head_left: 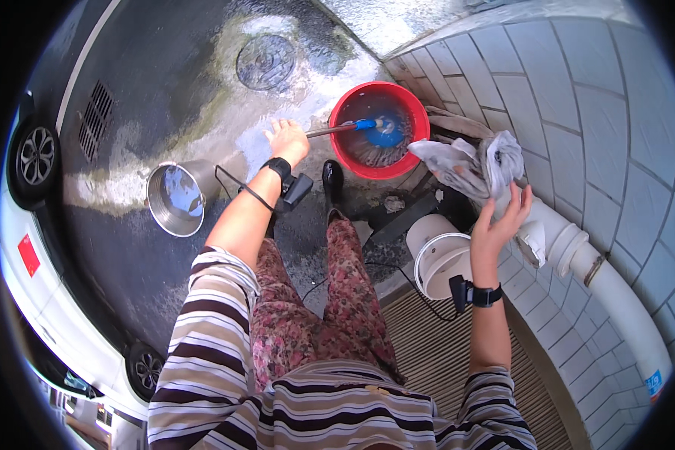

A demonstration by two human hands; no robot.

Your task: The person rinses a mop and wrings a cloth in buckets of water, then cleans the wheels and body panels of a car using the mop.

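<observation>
In front of me a red bucket (339,159) holds greyish water. A mop-like tool with a blue head (385,133) sits in it, and its handle (324,131) slants over the rim to the left. My left hand (286,141) lies at that handle's visible end, fingers spread; its thumb is hidden. At the right, a wet grey-white cloth (457,166) is draped over a white pipe beside the tiled wall. My right hand (502,219) is open just below the cloth's lower edge, fingers apart. Whether the fingertips touch the cloth, I cannot tell.
A metal bucket (156,196) stands at the left, a white bucket (420,234) at the right. The white pipe (615,289) runs along the tiled wall (577,142). A ribbed mat (442,337) lies near my legs. A white car (60,292) is parked left; the ground is wet.
</observation>
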